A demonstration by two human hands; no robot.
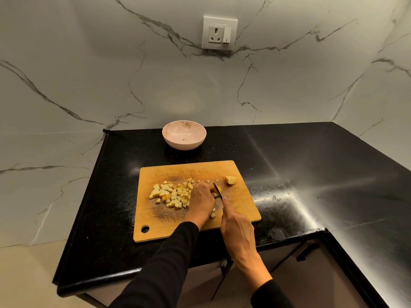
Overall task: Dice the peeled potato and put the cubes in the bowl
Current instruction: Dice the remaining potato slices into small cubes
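A wooden cutting board [200, 227] lies on the black counter. Several pale potato cubes [171, 194] are heaped on its left half. My left hand [201, 200] curls over a small potato piece [219, 189] that is mostly hidden under the fingers. My right hand [236, 230] grips a knife [218, 190], its blade set down against that piece. A larger uncut potato chunk [230, 180] sits at the board's far right. The pink bowl [184, 134] stands behind the board and holds no cubes.
The black counter [300, 174] runs to the right and turns an L-corner. Marble walls close the back and left, with a wall socket [219, 33] above the bowl. The counter's front edge lies just below the board, with a cabinet handle [307, 252] beneath.
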